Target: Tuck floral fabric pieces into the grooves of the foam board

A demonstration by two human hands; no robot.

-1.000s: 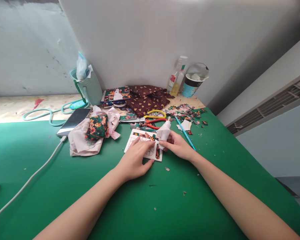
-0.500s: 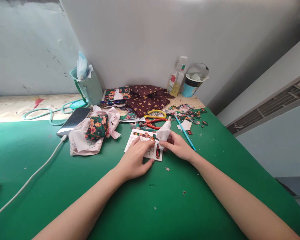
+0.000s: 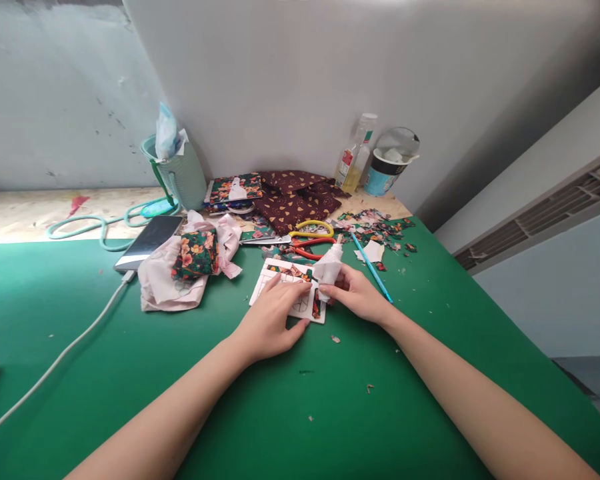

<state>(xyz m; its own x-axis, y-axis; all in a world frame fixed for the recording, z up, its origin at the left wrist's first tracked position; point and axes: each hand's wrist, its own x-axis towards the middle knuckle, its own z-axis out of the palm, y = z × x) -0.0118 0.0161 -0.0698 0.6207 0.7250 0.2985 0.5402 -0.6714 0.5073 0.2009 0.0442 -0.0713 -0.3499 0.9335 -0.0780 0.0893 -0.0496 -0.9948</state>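
The fingers of the right hand (image 3: pixel 356 293) are closed around a white, narrow-tipped bottle (image 3: pixel 329 267). Beside it, the left hand (image 3: pixel 267 323), thumb apart, rests on a flat white board (image 3: pixel 304 309) on the green tabletop (image 3: pixel 260 413). Beyond lie yellow-handled metal scissors (image 3: pixel 283 239).

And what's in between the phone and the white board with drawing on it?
A crumpled pale cloth with a flowery piece lies between the phone and the board, then a stretch of green tabletop, seen in the head view.

One white-wrapped tube (image 3: pixel 329 265), one blue pen (image 3: pixel 373 269), one phone (image 3: pixel 153 235), one white cable (image 3: pixel 71 349), one clear bottle (image 3: pixel 356 155), one cup (image 3: pixel 381 176).
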